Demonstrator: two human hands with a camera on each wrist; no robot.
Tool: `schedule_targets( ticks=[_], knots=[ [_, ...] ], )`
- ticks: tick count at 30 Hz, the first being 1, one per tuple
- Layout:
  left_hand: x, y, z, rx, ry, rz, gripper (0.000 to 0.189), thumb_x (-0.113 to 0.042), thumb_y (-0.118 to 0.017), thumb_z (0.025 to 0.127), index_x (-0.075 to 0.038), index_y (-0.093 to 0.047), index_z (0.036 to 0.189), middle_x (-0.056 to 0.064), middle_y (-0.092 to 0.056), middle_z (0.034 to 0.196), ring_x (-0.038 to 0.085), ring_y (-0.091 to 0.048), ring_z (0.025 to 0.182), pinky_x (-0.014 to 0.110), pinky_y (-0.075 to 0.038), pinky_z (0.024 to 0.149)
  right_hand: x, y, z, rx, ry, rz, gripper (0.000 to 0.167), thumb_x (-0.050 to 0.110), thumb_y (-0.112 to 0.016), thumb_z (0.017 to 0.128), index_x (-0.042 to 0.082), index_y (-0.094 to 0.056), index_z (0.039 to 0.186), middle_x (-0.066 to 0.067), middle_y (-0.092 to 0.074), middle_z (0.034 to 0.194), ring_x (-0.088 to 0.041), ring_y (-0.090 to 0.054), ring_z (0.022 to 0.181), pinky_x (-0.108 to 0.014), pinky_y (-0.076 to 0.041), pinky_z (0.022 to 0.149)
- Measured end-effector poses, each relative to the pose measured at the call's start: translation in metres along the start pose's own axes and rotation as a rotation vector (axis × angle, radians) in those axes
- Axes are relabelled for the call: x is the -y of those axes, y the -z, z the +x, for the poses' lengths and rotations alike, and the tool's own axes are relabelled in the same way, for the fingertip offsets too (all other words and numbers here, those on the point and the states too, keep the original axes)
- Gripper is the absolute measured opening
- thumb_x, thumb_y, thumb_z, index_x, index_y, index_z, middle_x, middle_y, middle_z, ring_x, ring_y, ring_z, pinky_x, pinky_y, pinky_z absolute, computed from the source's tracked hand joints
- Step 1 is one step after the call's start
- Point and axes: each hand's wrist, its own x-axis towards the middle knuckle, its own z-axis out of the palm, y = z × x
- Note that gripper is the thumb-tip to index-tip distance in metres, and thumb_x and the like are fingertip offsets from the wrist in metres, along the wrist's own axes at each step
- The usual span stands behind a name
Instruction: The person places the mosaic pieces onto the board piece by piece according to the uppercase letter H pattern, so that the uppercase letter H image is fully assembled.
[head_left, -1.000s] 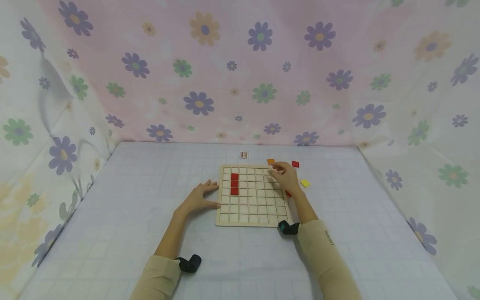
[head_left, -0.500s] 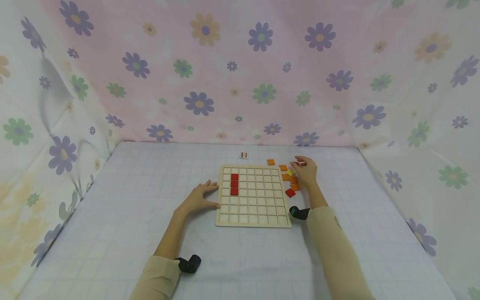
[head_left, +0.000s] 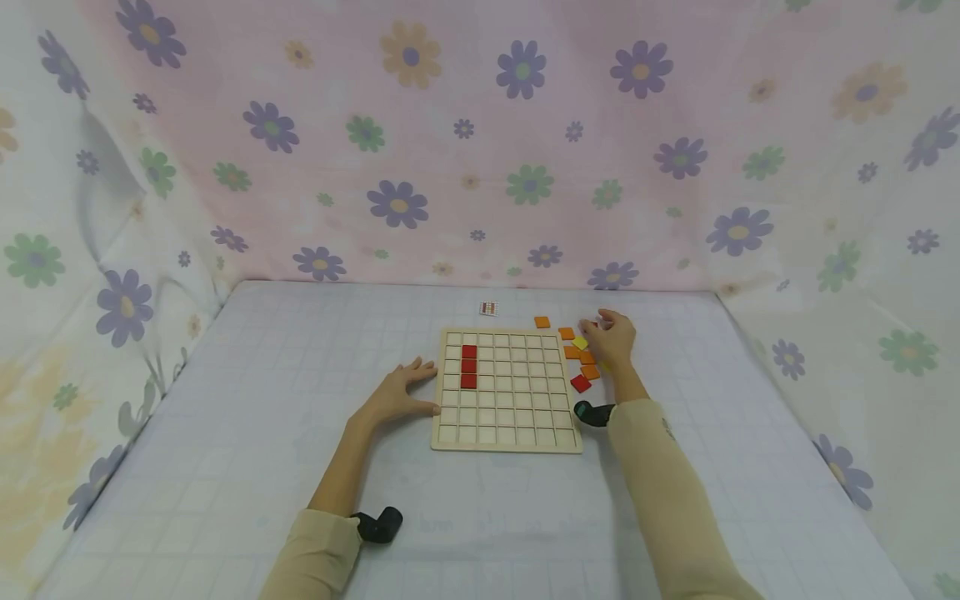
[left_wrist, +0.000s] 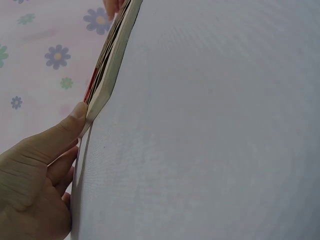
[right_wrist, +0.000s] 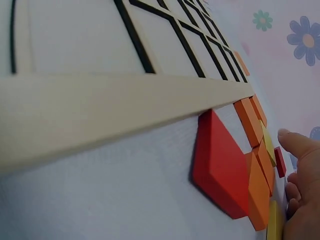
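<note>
While the wooden board lies flat on the pale surface, three red tiles fill adjoining cells in the second column of its grid from the left. Against its left side rests the left hand, thumb and fingers spread wide, touching the edge. Just off the right edge lie several orange tiles, with a yellow tile among them and a loose red tile nearer the person. Beyond these, the right hand is bent over another red tile; whether thumb and fingers grip it, I cannot tell. Past the board's far side lies a small printed card, and behind the surface hangs a flowered cloth.
</note>
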Motion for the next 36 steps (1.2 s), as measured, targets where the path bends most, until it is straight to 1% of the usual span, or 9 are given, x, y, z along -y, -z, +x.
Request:
schedule_targets(
  ticks=[2,4,7,10,16,24,29,32,36],
  knots=[
    [0.0,0.0,0.0,0.0,-0.006,-0.004,0.076,-0.03,-0.081,0.072,-0.003,-0.049,0.136,0.011,-0.04,0.145,0.029,-0.02,0.142,0.045,-0.007,0.118,0.001,-0.001,-0.001,0.007,0.005,-0.031,0.055,0.024,-0.068,0.085,-0.004,-0.052,0.129,-0.024,-0.05,0.126,-0.035,-0.047,0.113,-0.046,-0.044,0.099],
    [0.0,0.0,0.0,0.002,-0.006,-0.004,0.076,-0.03,-0.081,0.072,-0.003,-0.049,0.136,0.012,-0.04,0.145,0.03,-0.02,0.142,0.046,-0.008,0.118,0.002,-0.002,-0.001,0.0,0.028,-0.066,0.052,0.022,-0.068,0.085,-0.008,-0.054,0.126,-0.026,-0.052,0.123,-0.037,-0.048,0.113,-0.047,-0.043,0.1],
    [-0.001,-0.001,-0.001,0.007,0.005,-0.006,0.077,-0.031,-0.081,0.072,-0.003,-0.049,0.136,0.011,-0.039,0.145,0.031,-0.02,0.142,0.047,-0.008,0.118,0.0,-0.003,-0.002,-0.009,0.064,-0.115,0.046,0.017,-0.065,0.086,-0.012,-0.056,0.12,-0.029,-0.053,0.118,-0.039,-0.048,0.112,-0.047,-0.041,0.102],
    [-0.002,-0.001,-0.002,0.007,0.015,-0.008,0.077,-0.031,-0.081,0.072,-0.003,-0.049,0.136,0.011,-0.039,0.146,0.031,-0.019,0.142,0.048,-0.008,0.117,-0.002,-0.003,-0.003,-0.003,0.08,-0.129,0.042,0.013,-0.061,0.088,-0.013,-0.056,0.119,-0.03,-0.053,0.118,-0.039,-0.047,0.112,-0.046,-0.039,0.103],
    [0.0,-0.002,-0.002,0.004,0.019,-0.015,0.077,-0.029,-0.081,0.072,-0.003,-0.049,0.136,0.009,-0.038,0.146,0.029,-0.018,0.143,0.044,-0.006,0.118,-0.001,0.004,-0.008,0.057,0.052,-0.131,0.042,0.01,-0.056,0.089,-0.01,-0.052,0.125,-0.028,-0.054,0.121,-0.038,-0.05,0.111,-0.046,-0.042,0.102],
    [0.0,-0.002,-0.002,0.0,0.003,0.002,0.077,-0.031,-0.081,0.072,-0.003,-0.049,0.136,0.011,-0.039,0.146,0.029,-0.02,0.142,0.044,-0.007,0.118,0.005,0.016,-0.012,0.111,-0.018,-0.243,0.047,0.015,-0.061,0.086,-0.01,-0.052,0.125,-0.028,-0.054,0.123,-0.039,-0.05,0.112,-0.046,-0.043,0.102],
    [0.0,-0.002,-0.001,0.001,-0.002,0.014,0.076,-0.031,-0.08,0.073,-0.003,-0.049,0.136,0.01,-0.04,0.146,0.029,-0.02,0.142,0.044,-0.007,0.118,0.002,0.02,-0.013,0.149,0.0,-0.224,0.049,0.013,-0.06,0.085,-0.009,-0.049,0.128,-0.028,-0.052,0.126,-0.038,-0.048,0.112,-0.047,-0.042,0.103],
    [0.0,-0.001,-0.001,0.0,-0.001,0.018,0.076,-0.031,-0.08,0.073,-0.003,-0.049,0.136,0.011,-0.04,0.146,0.03,-0.02,0.142,0.045,-0.008,0.118,-0.001,0.021,-0.012,0.133,0.035,-0.179,0.048,0.012,-0.061,0.085,-0.009,-0.051,0.126,-0.027,-0.054,0.124,-0.037,-0.051,0.107,-0.046,-0.044,0.1],
    [-0.001,-0.001,0.0,0.002,0.022,0.018,0.076,-0.031,-0.08,0.073,-0.005,-0.049,0.137,0.01,-0.039,0.146,0.029,-0.019,0.142,0.045,-0.007,0.118,-0.003,0.024,-0.014,0.111,0.091,-0.109,0.044,0.012,-0.064,0.085,-0.009,-0.056,0.122,-0.027,-0.058,0.119,-0.036,-0.056,0.101,-0.043,-0.049,0.095]
  ],
)
